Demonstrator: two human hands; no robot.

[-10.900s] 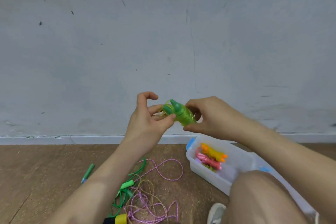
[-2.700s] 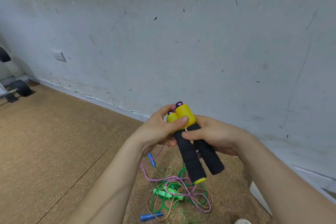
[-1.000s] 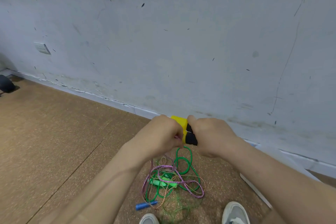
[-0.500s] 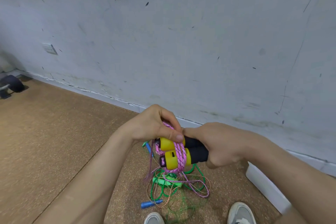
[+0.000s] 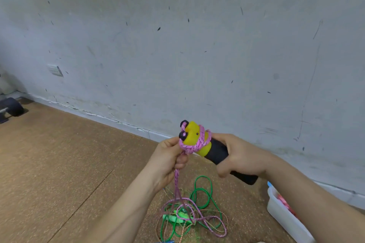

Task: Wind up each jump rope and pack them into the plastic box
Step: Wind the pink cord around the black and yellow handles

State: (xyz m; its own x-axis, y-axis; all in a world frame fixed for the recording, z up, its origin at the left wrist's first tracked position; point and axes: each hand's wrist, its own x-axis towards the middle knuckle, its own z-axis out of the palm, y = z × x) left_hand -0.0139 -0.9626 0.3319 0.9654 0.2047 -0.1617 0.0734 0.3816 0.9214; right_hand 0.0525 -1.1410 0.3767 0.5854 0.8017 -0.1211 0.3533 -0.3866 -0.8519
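A brown speckled floor [image 5: 59, 163] runs to a scuffed grey wall [image 5: 177, 45] with a socket plate [image 5: 55, 70] low on it. The white plastic box [image 5: 284, 221] sits on the floor at my right, with something pink [image 5: 285, 204] inside. My right hand [image 5: 243, 156] grips the two black-and-yellow handles [image 5: 217, 151]. My left hand [image 5: 169, 156] pinches the pink rope [image 5: 194, 145] looped round their yellow ends. A green rope [image 5: 199, 189] lies tangled on the floor below.

I count two hands in view, the left hand [image 5: 167, 161] and the right hand [image 5: 243, 156]. I see two yellow-and-black handles [image 5: 216, 151], one pink rope [image 5: 194, 144], one green rope [image 5: 205, 189], one green handle [image 5: 177, 217] that I can make out, and one plastic box [image 5: 282, 215]. Further back I count one socket plate [image 5: 55, 70] and one dark wheel [image 5: 11, 104].
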